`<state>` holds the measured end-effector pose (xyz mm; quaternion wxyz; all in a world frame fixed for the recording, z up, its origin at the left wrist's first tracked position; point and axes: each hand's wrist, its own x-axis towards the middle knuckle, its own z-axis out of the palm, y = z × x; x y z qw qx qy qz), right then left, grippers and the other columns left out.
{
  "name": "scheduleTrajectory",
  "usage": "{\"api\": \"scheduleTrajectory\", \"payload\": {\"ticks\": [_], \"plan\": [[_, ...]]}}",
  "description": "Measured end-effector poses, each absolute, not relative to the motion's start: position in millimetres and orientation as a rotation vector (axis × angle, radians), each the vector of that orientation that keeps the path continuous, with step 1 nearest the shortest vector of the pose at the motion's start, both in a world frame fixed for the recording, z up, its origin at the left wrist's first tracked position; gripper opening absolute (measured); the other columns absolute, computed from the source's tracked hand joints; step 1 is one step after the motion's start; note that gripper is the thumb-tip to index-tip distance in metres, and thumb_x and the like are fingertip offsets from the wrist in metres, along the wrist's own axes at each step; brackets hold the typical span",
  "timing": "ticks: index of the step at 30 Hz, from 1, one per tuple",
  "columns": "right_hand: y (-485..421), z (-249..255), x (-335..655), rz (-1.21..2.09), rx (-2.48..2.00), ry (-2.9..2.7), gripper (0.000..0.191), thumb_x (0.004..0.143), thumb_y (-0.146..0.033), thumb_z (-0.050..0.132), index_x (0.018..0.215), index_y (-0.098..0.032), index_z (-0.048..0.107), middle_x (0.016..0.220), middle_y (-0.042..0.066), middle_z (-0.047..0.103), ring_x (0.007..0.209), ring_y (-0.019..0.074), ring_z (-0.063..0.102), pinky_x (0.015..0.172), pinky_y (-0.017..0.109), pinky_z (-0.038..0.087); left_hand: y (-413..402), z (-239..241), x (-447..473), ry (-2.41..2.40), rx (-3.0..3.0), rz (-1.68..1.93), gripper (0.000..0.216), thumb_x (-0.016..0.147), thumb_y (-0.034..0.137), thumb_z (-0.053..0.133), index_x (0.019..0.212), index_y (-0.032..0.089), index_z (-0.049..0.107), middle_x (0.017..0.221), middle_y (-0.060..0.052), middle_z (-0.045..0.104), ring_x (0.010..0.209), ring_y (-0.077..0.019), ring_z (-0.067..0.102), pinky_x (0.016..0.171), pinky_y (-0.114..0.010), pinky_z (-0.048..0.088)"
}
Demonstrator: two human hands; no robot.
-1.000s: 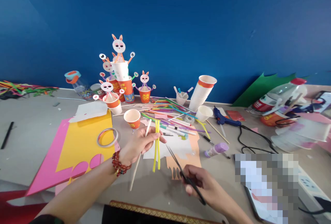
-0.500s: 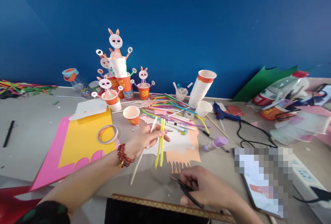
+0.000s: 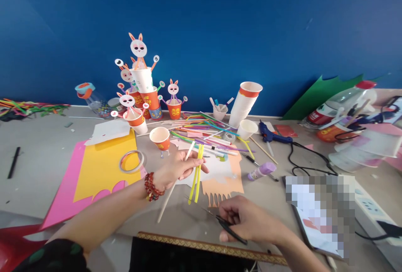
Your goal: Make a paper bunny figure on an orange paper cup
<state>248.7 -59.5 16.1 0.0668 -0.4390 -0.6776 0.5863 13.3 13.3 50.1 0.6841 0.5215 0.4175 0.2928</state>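
Observation:
My left hand [image 3: 176, 168], with a red bead bracelet on the wrist, is closed on two yellow straws [image 3: 196, 175] and a white straw [image 3: 171, 192], held slanting above the table. My right hand [image 3: 243, 217] is closed round black scissors [image 3: 220, 221], whose blades point left, low over the table, just below the lower ends of the yellow straws. Under the straws lie a white sheet and an orange paper [image 3: 224, 184] with a fringe cut along its near edge.
Paper cups with rabbit figures [image 3: 141, 83] stand at the back, beside a cup stack [image 3: 244, 104], a lone orange cup [image 3: 160, 137] and loose coloured straws [image 3: 204, 132]. Tape roll [image 3: 131, 161] lies on yellow and pink card. Glue gun [image 3: 271, 137], glue stick [image 3: 262, 170], bottle [image 3: 341, 106] and cables fill the right.
My right hand has lowered the scissors from pointing up at the straws to lying nearly flat, blades pointing left. My left hand has tilted the straws slightly and moved a little right.

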Motion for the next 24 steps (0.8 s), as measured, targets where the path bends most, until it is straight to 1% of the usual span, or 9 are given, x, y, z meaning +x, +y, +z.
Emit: {"api": "scheduleTrajectory", "payload": {"ticks": [6, 13, 18, 21, 24], "plan": [[-58.2, 16.9, 249.0, 1.791, -1.308, -2.04, 0.053, 0.065, -0.054, 0.08, 0.059, -0.02, 0.041, 0.053, -0.008, 0.035, 0.053, 0.0084, 0.031, 0.046, 0.022, 0.02, 13.2, 48.0, 14.2, 0.922, 1.168, 0.653, 0.027, 0.086, 0.037, 0.065, 0.093, 0.011, 0.061, 0.093, -0.014, 0.076, 0.034, 0.001, 0.028, 0.037, -0.021, 0.013], [-55.2, 18.3, 251.0, 1.748, -1.271, -2.08, 0.051, 0.067, -0.05, 0.08, 0.058, -0.02, 0.041, 0.054, -0.008, 0.035, 0.054, 0.0084, 0.031, 0.047, 0.023, 0.019, 14.2, 46.8, 15.0, 0.91, 1.179, 0.629, 0.027, 0.086, 0.037, 0.064, 0.093, 0.011, 0.061, 0.092, -0.013, 0.076, 0.034, 0.0006, 0.028, 0.036, -0.021, 0.013], [-50.6, 19.2, 252.6, 1.747, -1.248, -2.076, 0.054, 0.066, -0.049, 0.081, 0.057, -0.02, 0.036, 0.054, -0.009, 0.032, 0.053, 0.0083, 0.03, 0.048, 0.024, 0.018, 14.9, 48.8, 16.4, 0.907, 1.189, 0.611, 0.028, 0.086, 0.039, 0.064, 0.091, 0.011, 0.06, 0.091, -0.013, 0.076, 0.034, 0.0006, 0.027, 0.036, -0.021, 0.013], [-48.7, 17.2, 253.6, 1.711, -1.24, -2.079, 0.056, 0.065, -0.045, 0.083, 0.056, -0.02, 0.034, 0.054, -0.009, 0.031, 0.054, 0.008, 0.028, 0.048, 0.024, 0.017, 15.3, 48.7, 16.9, 0.897, 1.186, 0.603, 0.027, 0.086, 0.038, 0.064, 0.092, 0.011, 0.06, 0.091, -0.014, 0.076, 0.034, 0.0009, 0.028, 0.036, -0.021, 0.012], [-48.7, 16.1, 254.4, 1.647, -1.259, -2.091, 0.057, 0.065, -0.038, 0.084, 0.055, -0.019, 0.031, 0.054, -0.009, 0.029, 0.054, 0.0078, 0.025, 0.048, 0.024, 0.017, 15.5, 47.1, 17.0, 0.894, 1.189, 0.606, 0.027, 0.086, 0.038, 0.064, 0.092, 0.011, 0.06, 0.092, -0.014, 0.076, 0.033, 0.0008, 0.028, 0.036, -0.021, 0.013]]}}
